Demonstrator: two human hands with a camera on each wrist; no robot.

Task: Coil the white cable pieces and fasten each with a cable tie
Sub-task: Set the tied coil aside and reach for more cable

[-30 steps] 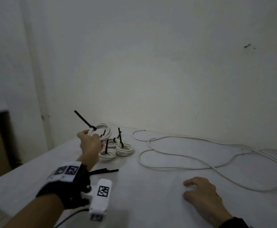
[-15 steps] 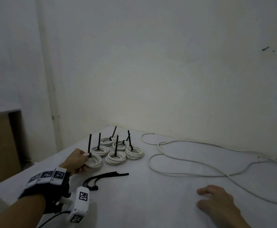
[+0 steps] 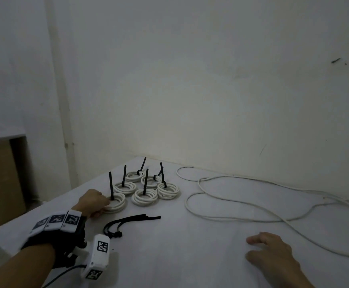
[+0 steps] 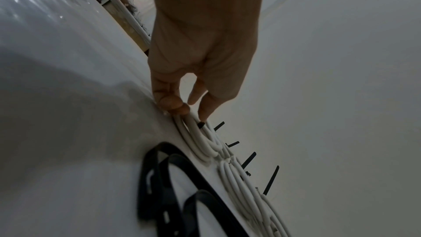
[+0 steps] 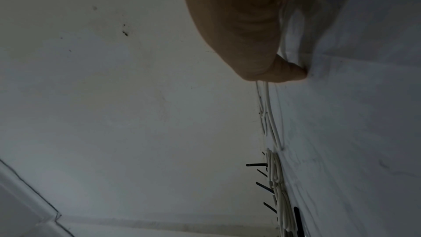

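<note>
Since 1 s ago the left hand [image 3: 93, 202] has dropped from mid-air to the table [image 3: 190, 256], and the newest coil [image 3: 116, 203] it carried now sits lower left of the frame, front of the tied group. Left fingers [image 4: 174, 104] are still curled narrow on that coil's rim, thumb tip touching the white loops, so not let go yet.

Near edge, lower right: right hand [image 3: 271, 252] lies flat on the table, fingers loosely spread, holding nothing; wrist view too dark to add more.

Mid-frame, just right of the left hand: spare cable ties [image 3: 128, 222], thin flat black plastic strips w/ small square heads, bundled and bent into loops.

Behind them: five other tied coils [image 3: 144, 196], round, several turns each, smooth matte white jacket, each w/ a stiff black tie tail sticking up. So six done by my count.

Right half, running toward the far wall: loose white cable [image 3: 231, 206], long, limp, in wide lazy curves, uncoiled. Est. that is what's left; whether it's one piece or several I can't tell. Table top is plain, pale, matte.
</note>
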